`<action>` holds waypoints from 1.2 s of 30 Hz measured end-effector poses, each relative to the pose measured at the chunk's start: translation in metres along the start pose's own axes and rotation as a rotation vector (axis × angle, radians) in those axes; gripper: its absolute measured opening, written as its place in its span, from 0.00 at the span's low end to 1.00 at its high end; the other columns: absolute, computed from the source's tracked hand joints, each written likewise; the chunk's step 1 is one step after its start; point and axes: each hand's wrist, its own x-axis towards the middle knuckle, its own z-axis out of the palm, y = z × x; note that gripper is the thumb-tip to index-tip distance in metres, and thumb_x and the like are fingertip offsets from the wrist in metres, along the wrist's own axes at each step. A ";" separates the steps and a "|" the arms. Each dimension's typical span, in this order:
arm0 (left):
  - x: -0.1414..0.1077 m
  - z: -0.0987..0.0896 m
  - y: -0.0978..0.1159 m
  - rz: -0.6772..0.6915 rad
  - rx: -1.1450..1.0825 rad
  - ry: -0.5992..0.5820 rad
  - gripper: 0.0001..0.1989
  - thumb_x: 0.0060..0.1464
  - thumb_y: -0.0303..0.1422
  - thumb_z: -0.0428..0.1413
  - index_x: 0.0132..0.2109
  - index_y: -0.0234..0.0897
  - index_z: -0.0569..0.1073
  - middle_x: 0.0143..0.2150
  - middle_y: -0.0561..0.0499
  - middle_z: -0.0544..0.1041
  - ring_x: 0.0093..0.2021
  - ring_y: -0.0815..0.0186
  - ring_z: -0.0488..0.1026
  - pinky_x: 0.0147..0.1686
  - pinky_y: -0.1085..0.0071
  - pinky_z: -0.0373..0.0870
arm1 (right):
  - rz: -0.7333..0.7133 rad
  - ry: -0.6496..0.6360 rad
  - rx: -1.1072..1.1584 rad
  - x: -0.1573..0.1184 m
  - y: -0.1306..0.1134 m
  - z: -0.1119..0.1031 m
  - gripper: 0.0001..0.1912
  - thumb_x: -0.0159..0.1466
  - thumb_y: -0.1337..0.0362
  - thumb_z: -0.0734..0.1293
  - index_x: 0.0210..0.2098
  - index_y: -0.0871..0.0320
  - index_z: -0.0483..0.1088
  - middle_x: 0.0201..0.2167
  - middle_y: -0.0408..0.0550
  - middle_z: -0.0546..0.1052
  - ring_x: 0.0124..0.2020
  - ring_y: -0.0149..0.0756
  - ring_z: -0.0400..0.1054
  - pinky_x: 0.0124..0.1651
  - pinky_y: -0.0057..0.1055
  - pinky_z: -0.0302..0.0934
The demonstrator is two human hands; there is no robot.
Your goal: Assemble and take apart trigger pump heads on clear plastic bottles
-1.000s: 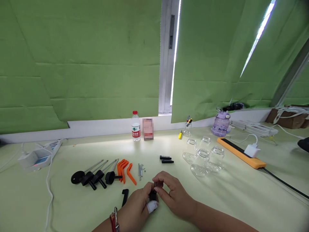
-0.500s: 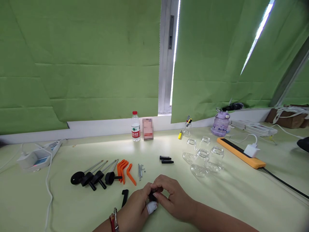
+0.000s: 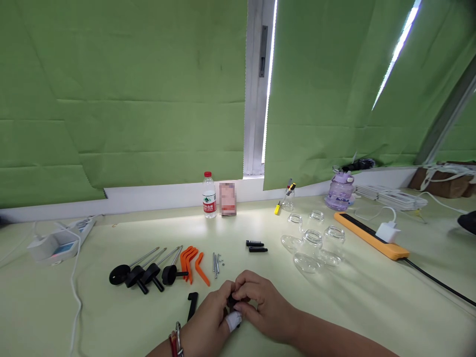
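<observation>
My left hand [image 3: 211,317], with white tape on its thumb, is closed around a small black part [image 3: 231,300] near the table's front. The fingertips of my right hand [image 3: 266,307] pinch the same part from the right; most of it is hidden between the fingers. Beside my left wrist lies a black hooked piece [image 3: 192,303]. Farther left are several black round caps with metal rods [image 3: 151,272] and several bent orange strips [image 3: 201,269]. Thin metal pins [image 3: 216,265] lie beyond my hands, and two black pieces with a spring [image 3: 256,247] rest behind them.
Several clear glass jars [image 3: 311,243] stand at the right, near an orange power strip [image 3: 368,235]. A red-capped water bottle [image 3: 209,196], a pink box [image 3: 228,199] and a purple jug [image 3: 339,191] are at the back. A white cable [image 3: 75,287] runs down the left.
Both hands stay in the same place with the small black part. The fingers have shifted slightly, and less of the part shows between them. The other things have not moved.
</observation>
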 end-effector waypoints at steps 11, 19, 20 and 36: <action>0.002 0.001 -0.010 -0.081 -0.122 0.074 0.08 0.49 0.23 0.50 0.37 0.37 0.61 0.32 0.55 0.65 0.32 0.70 0.62 0.32 0.74 0.61 | 0.068 -0.096 -0.024 -0.001 0.000 -0.002 0.15 0.55 0.76 0.63 0.40 0.56 0.69 0.40 0.47 0.70 0.36 0.32 0.67 0.41 0.29 0.63; -0.002 -0.009 -0.003 -0.223 0.245 0.050 0.06 0.46 0.25 0.52 0.35 0.36 0.65 0.34 0.52 0.67 0.34 0.66 0.64 0.34 0.71 0.61 | 0.048 -0.236 -0.019 -0.002 0.004 -0.005 0.18 0.51 0.68 0.69 0.42 0.58 0.72 0.44 0.52 0.71 0.45 0.39 0.67 0.48 0.33 0.62; -0.002 -0.010 0.000 -0.223 0.288 0.051 0.06 0.48 0.25 0.51 0.35 0.36 0.66 0.36 0.51 0.68 0.35 0.65 0.65 0.36 0.70 0.62 | 0.047 -0.259 -0.020 -0.003 0.006 -0.004 0.21 0.50 0.67 0.71 0.44 0.58 0.73 0.45 0.52 0.71 0.46 0.41 0.66 0.49 0.34 0.61; -0.006 -0.008 0.016 -0.086 0.493 -0.030 0.19 0.49 0.26 0.53 0.50 0.34 0.66 0.51 0.43 0.67 0.51 0.57 0.61 0.56 0.58 0.56 | 0.017 -0.320 -0.082 0.003 0.017 -0.006 0.22 0.54 0.61 0.71 0.49 0.54 0.70 0.44 0.49 0.74 0.46 0.40 0.66 0.51 0.33 0.58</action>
